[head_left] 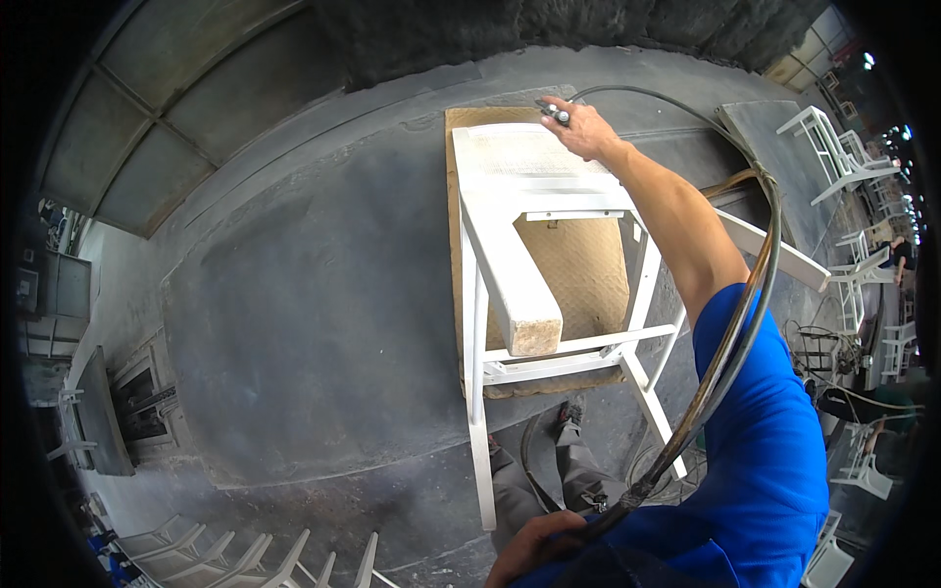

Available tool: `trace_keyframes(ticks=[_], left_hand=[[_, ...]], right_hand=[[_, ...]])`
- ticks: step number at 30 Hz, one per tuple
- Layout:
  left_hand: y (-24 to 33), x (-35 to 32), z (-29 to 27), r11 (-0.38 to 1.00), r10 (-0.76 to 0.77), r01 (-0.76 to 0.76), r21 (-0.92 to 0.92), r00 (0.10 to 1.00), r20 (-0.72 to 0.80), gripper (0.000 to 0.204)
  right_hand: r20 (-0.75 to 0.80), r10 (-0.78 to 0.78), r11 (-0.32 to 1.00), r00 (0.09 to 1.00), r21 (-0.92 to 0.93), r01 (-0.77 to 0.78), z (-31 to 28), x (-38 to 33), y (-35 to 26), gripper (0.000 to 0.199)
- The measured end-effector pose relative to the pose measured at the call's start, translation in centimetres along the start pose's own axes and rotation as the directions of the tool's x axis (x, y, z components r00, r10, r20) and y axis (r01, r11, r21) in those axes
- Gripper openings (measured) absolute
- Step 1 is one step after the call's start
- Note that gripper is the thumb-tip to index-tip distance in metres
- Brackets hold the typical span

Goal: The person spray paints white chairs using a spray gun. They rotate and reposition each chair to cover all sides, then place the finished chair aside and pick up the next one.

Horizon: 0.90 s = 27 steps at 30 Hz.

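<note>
A white-painted wooden chair frame with a woven panel sits on a brown patterned sheet. One thick rail points toward me, its end bare and worn. At the panel's far right corner, my right hand is closed around a small metal spray gun. A dark hose runs from the gun around my right arm toward my waist. Low in the view, my left hand is closed at the lower end of the hose, its fingers partly hidden.
White chair legs stand in a row at the lower left. More white chairs are along the right side. A dark grey mat covers the floor at left. Panelled walls rise behind. Tangled hoses lie at right.
</note>
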<state>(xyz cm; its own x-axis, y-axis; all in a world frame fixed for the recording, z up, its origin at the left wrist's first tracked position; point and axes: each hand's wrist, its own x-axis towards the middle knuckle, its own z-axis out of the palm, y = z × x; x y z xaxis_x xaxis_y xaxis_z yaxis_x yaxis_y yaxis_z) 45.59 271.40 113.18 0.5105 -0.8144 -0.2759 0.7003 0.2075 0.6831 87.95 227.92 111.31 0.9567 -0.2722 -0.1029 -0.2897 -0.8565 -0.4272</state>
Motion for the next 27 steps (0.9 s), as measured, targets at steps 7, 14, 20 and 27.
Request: trace_keyframes(ticks=[7, 14, 20, 27], left_hand=[[-7.2, 2.2, -3.6, 0.847, -0.365, 0.405, -0.345, 0.914, 0.175, 0.037], [-10.8, 1.2, -4.9, 0.985, -0.156, 0.161, -0.062, 0.984, 0.082, 0.036], [-9.7, 1.1, -5.8, 0.985, -0.070, 0.043, 0.164, 0.984, 0.163, 0.035], [-7.2, 0.0, -6.1, 0.924, -0.079, -0.022, 0.382, 0.966, 0.248, 0.027]], right_hand=[[0.073, -0.105, 0.989, 0.992, 0.111, 0.096, 0.9, -0.6, -3.6, 0.060], [0.049, -0.071, 0.997, 0.996, -0.005, 0.072, 0.3, -0.4, -2.4, 0.059], [0.015, 0.032, 0.990, 0.999, -0.136, -0.030, -2.4, -1.2, -0.8, 0.059], [-0.031, 0.063, 0.990, 0.998, -0.121, -0.066, -6.9, -5.4, -2.7, 0.061]])
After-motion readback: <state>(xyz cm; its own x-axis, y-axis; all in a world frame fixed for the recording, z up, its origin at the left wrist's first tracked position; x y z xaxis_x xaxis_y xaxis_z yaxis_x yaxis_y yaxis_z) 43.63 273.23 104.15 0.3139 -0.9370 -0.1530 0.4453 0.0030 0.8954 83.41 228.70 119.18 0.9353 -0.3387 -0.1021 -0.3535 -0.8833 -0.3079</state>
